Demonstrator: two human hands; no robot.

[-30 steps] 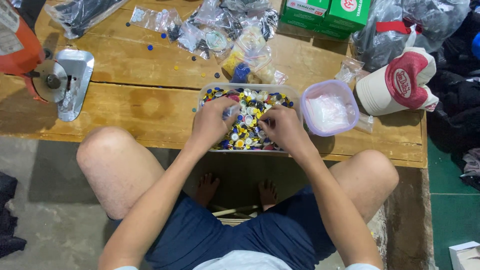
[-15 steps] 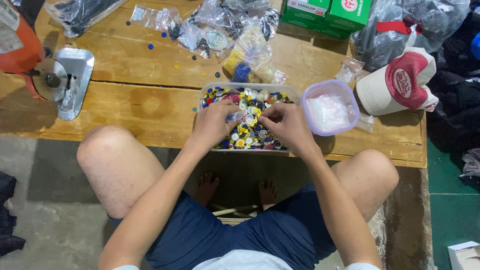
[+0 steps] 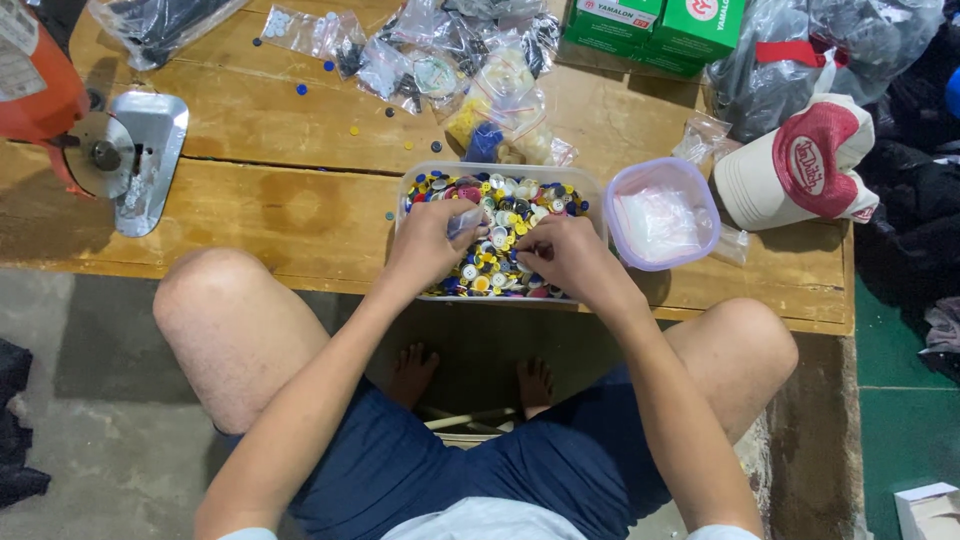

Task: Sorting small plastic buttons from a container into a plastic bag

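Buttons [image 3: 510, 215] filled a clear tub [image 3: 590, 185] overhanging the wooden table [image 3: 270, 200] edge; left hand [image 3: 430, 240] fingers pinched a small clear bag, right hand [image 3: 560, 255] fingertips closed among buttons; pressing down risked tipping it

A clear tub [image 3: 410, 190] sits at the near edge of the wooden table [image 3: 250, 210], filled with buttons [image 3: 520, 200]. The left hand [image 3: 430, 240] and right hand [image 3: 560, 255] rest side by side in the tub, on the buttons. Just right of it stands a small round container [image 3: 612, 195], and further right lies a cap [image 3: 800, 165]. Behind the tub lie small plastic bags [image 3: 440, 60], with boxes [image 3: 655, 25] behind and to their right. At the table's left end sits a cutting machine [image 3: 110, 150]
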